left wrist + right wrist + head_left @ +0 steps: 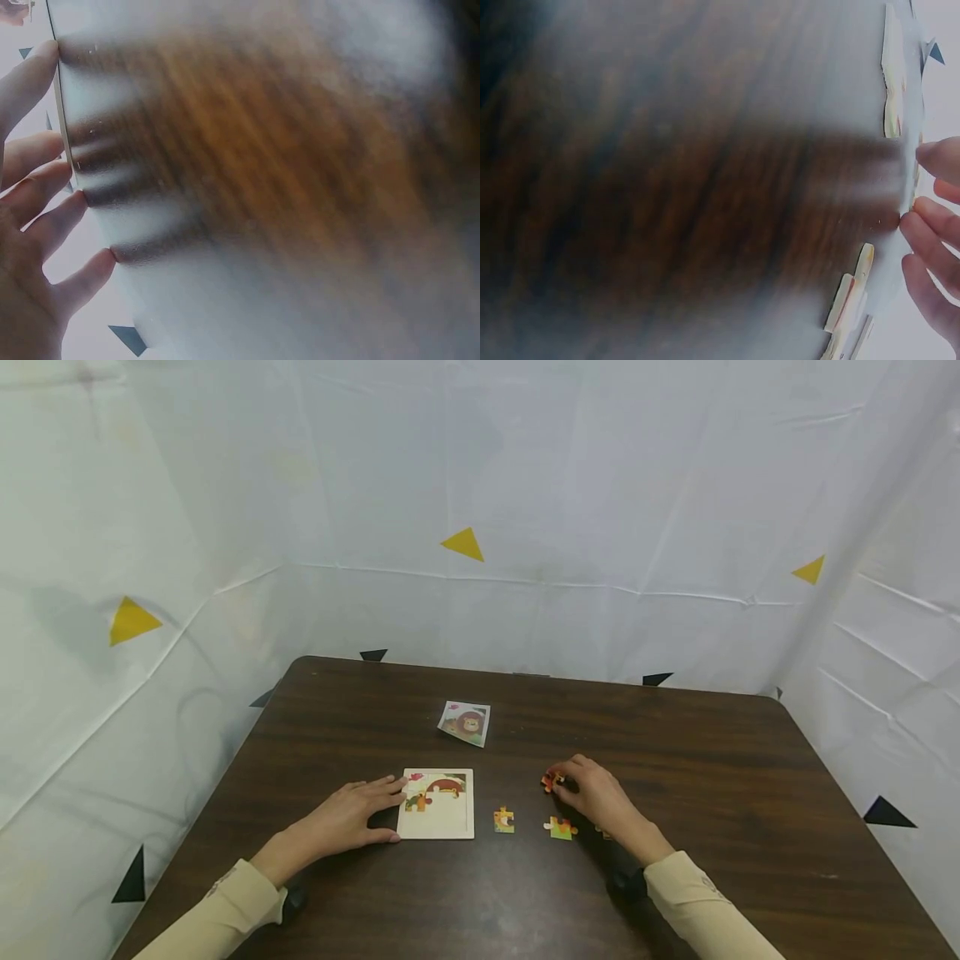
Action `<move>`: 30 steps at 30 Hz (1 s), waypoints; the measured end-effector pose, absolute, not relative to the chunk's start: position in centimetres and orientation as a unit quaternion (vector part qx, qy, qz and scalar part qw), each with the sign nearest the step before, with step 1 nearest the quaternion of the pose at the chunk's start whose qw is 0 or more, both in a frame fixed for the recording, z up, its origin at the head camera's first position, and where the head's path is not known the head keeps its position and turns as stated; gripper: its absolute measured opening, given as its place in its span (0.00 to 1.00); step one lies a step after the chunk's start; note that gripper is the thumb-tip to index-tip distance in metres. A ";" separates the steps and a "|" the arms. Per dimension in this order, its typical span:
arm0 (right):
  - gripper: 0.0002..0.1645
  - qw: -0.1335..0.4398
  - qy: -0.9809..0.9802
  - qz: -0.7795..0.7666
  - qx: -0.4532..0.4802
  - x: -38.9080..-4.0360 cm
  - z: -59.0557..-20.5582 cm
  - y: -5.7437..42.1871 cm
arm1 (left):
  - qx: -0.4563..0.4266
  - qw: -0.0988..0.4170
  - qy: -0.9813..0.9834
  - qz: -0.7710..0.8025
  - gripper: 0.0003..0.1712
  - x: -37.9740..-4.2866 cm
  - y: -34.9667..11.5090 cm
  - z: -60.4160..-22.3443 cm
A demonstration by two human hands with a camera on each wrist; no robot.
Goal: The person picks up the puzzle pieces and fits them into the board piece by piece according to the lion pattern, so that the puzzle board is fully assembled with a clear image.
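Note:
A square puzzle tray [438, 823] lies on the table with several pieces fitted along its top and left side. My left hand [352, 810] rests at the tray's left edge, fingers spread, thumb by the lower corner. To the right, my right hand [598, 793] pinches a red-orange puzzle piece [550, 782] low over the table; the hand hides part of it. Between tray and hand lie a yellow-orange piece [504, 820] and a green-orange piece [561, 828]. One more piece [603, 833] shows partly from under the right wrist.
A small picture card [465, 723] with a lion on it lies behind the tray, one corner curled. The dark wooden table [712, 760] has white sheeting [525, 468] hung behind it and at both sides.

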State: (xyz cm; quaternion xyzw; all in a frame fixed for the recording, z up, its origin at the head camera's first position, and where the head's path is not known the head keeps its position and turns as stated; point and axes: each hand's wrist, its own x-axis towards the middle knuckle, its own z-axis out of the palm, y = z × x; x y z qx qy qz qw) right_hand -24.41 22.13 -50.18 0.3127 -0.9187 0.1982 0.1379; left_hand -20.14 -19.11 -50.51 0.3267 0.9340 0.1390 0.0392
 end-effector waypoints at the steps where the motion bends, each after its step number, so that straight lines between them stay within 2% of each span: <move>1: 0.16 0.139 -0.918 0.206 0.311 -24.4 -50.2 22.1 | 0.326 0.039 0.934 0.138 0.39 -20.1 -19.1 -50.5; 12: 0.15 0.159 -0.895 0.256 0.328 -24.7 -50.5 21.8 | 0.324 0.044 0.934 0.142 0.39 -20.1 -19.1 -50.5; 21: 0.17 0.205 -0.875 0.254 0.357 -24.9 -50.4 21.5 | 0.326 0.040 0.934 0.139 0.39 -20.1 -19.1 -50.5; 30: 0.17 0.172 -0.867 0.286 0.370 -24.8 -49.1 19.7 | 0.329 0.035 0.934 0.137 0.39 -20.1 -19.1 -50.5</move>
